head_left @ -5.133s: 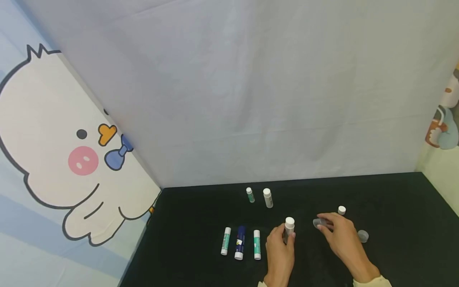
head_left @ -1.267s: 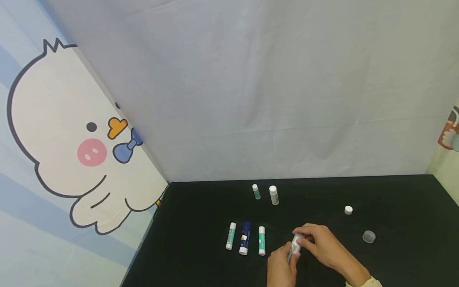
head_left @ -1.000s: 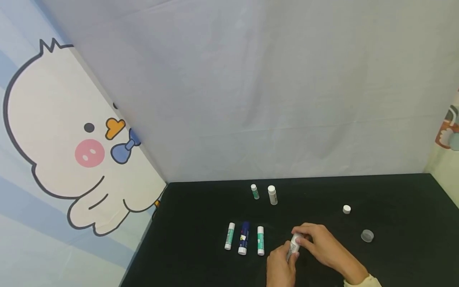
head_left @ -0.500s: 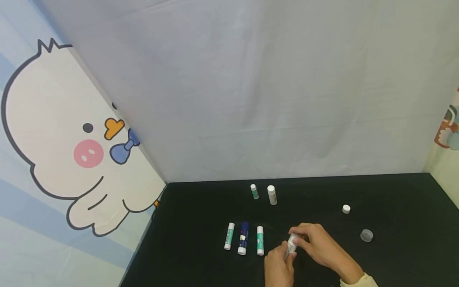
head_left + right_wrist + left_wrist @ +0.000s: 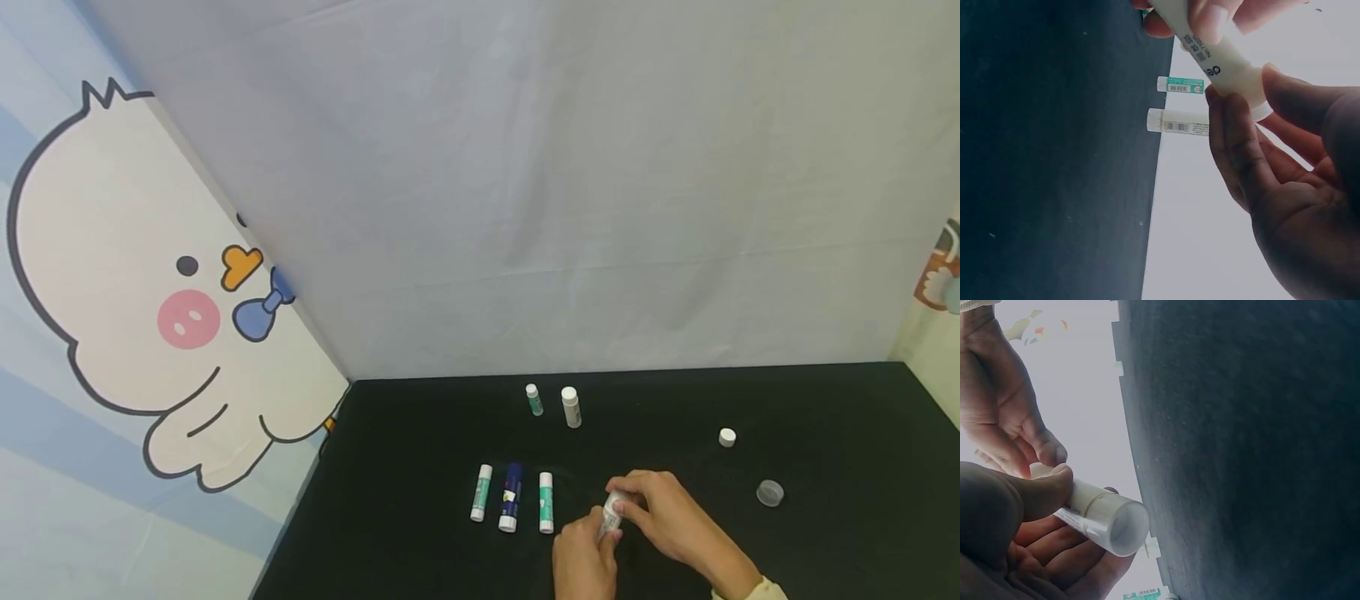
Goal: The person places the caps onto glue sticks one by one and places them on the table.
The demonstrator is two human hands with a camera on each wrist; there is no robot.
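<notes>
My left hand [image 5: 585, 557] grips a white glue stick [image 5: 611, 518], tilted, near the front of the table. My right hand [image 5: 667, 517] pinches its upper end with thumb and fingers. In the left wrist view, the glue stick [image 5: 1107, 515] lies under the left thumb, its translucent round end toward the camera. In the right wrist view, the right hand [image 5: 1297, 200] has its fingers around one end of the glue stick [image 5: 1230, 64], and black print shows on the barrel. The gripped end is partly hidden by the fingers.
Left of the hands stand a green glue stick [image 5: 482, 493], a dark blue one [image 5: 510, 498] and another green one [image 5: 546, 503]. Behind are a small green stick [image 5: 534, 400] and a white one [image 5: 572, 407]. To the right lie a white cap [image 5: 727, 437] and a clear cap [image 5: 769, 493].
Earlier, the right hand held a clear cup-shaped piece away from the upright glue stick. Now it pinches the tilted stick's upper end. Over the last second both hands have shifted only slightly.
</notes>
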